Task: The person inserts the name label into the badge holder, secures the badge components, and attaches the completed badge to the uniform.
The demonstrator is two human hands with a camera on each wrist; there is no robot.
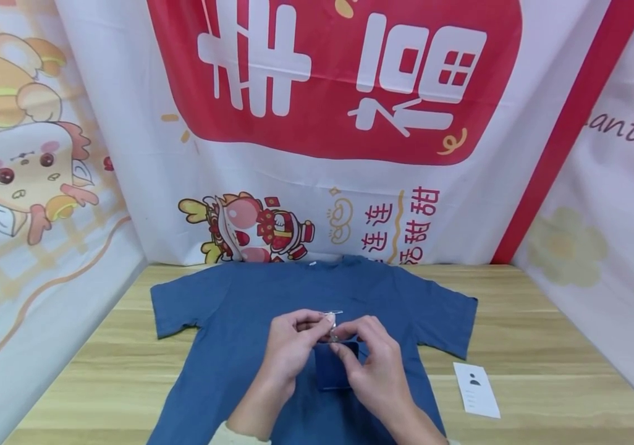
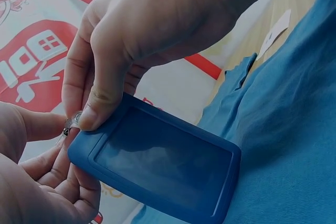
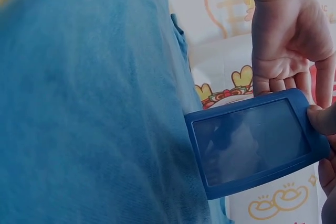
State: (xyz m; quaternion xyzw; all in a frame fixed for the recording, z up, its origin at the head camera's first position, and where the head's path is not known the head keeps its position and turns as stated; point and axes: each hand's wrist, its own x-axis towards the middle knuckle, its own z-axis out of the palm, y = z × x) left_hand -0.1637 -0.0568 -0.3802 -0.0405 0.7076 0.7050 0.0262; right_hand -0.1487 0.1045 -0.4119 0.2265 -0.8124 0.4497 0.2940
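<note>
Over the spread blue T-shirt (image 1: 239,334), both hands meet at a blue badge holder (image 2: 165,161) with a clear window. My right hand (image 1: 375,358) pinches the holder's top end, its thumb (image 2: 92,116) lying near a small snap (image 2: 77,118). At the metal clip (image 1: 335,313) above the holder, my left hand (image 1: 291,343) pinches with thumb and fingertips. In the right wrist view the holder (image 3: 252,140) is tilted, its window facing the camera, and the left hand (image 3: 289,45) is behind it, fingers partly hidden. The clip's detail is too small to make out.
A white card (image 1: 476,389) with a person icon lies on the wooden table (image 1: 545,346), right of the shirt. Printed cloth (image 1: 322,136) hangs behind the table, with more cloth along the left (image 1: 33,247) and right (image 1: 589,247) sides.
</note>
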